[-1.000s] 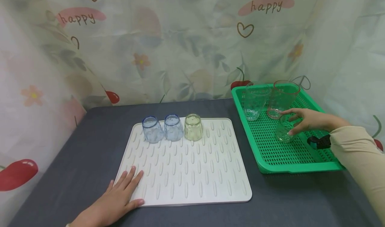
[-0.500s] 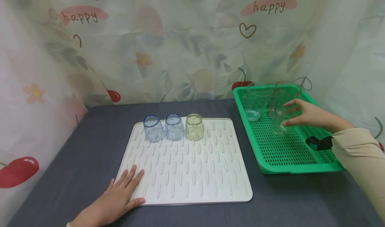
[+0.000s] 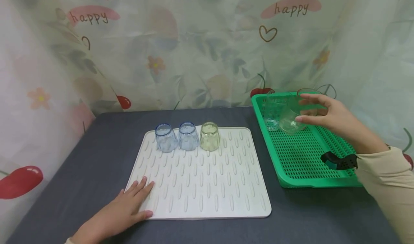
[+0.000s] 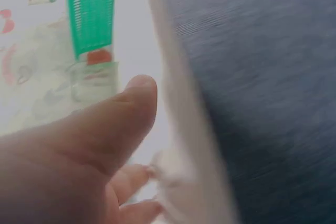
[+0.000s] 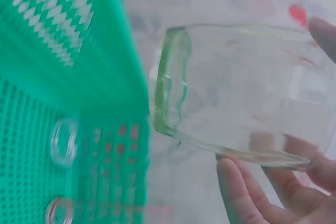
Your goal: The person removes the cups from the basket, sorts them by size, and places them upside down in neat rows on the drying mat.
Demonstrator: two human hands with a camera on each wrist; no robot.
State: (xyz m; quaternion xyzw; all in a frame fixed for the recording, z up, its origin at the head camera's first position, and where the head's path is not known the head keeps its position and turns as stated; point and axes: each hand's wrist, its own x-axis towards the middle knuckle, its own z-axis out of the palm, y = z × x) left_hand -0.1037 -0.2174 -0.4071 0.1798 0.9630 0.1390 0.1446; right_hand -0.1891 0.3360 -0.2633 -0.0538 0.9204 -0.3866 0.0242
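Observation:
My right hand grips a clear glass with a faint green tint, thumb on one side and fingers on the other. The glass is lifted and tilted over the back part of the green basket. My left hand rests with spread, straight fingers on the front left corner of a white ridged mat. Along the mat's back edge stand two short blue glasses, one at left and one beside it, then a yellow-green glass.
Inside the basket, a tall clear glass stands at the back left. A red-rimmed glass beside it is mostly hidden behind the held glass and right hand. A printed curtain hangs behind the dark table.
My right hand has raised the clear glass off the basket floor and carried it upward and slightly left. The left hand stays on the mat corner, and the other glasses have not moved.

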